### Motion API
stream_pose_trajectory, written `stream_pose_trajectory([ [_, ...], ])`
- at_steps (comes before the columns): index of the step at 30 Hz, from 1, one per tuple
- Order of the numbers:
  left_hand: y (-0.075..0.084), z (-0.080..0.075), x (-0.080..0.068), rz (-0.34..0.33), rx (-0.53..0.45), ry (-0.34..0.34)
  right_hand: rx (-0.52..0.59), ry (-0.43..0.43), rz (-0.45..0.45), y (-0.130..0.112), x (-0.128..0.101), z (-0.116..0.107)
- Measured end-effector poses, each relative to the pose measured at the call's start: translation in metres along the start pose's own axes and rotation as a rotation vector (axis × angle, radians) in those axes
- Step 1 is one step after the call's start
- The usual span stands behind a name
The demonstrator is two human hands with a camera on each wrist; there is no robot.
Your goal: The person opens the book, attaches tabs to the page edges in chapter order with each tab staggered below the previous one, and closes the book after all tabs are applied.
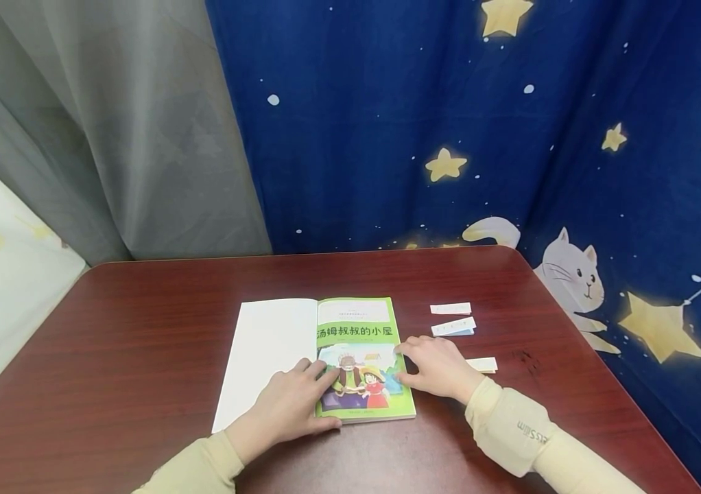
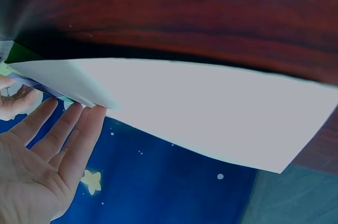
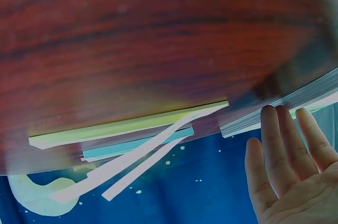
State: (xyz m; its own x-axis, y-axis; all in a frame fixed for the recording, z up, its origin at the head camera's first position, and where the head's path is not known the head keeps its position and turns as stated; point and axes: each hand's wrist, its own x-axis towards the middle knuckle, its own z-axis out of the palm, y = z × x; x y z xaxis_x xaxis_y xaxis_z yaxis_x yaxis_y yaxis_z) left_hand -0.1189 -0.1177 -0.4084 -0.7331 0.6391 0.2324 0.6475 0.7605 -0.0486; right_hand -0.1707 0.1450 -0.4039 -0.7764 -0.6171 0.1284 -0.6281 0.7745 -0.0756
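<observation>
A book with a green illustrated title page lies opened on the table, its blank white inside cover spread to the left. My left hand rests along the fold, fingers stretched over the lower picture and thumb at the bottom edge. In the left wrist view those fingers are extended against the white cover. At the book's right edge, my right hand touches the page block with its fingertips. The right wrist view shows these fingers nearly straight beside the page block.
Right of the book lie folded paper slips: a white slip at the back, a slip with a blue underside before it, and another slip partly behind my right hand. Dark wooden table; starry blue curtain behind its far edge.
</observation>
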Motion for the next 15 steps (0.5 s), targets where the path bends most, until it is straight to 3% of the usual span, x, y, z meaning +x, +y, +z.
stream_pose_trajectory([
  [15,-0.0028,-0.0021,-0.0029,-0.009,-0.042,0.026,-0.011,-0.021,0.006,0.0004,-0.0004,0.0002],
])
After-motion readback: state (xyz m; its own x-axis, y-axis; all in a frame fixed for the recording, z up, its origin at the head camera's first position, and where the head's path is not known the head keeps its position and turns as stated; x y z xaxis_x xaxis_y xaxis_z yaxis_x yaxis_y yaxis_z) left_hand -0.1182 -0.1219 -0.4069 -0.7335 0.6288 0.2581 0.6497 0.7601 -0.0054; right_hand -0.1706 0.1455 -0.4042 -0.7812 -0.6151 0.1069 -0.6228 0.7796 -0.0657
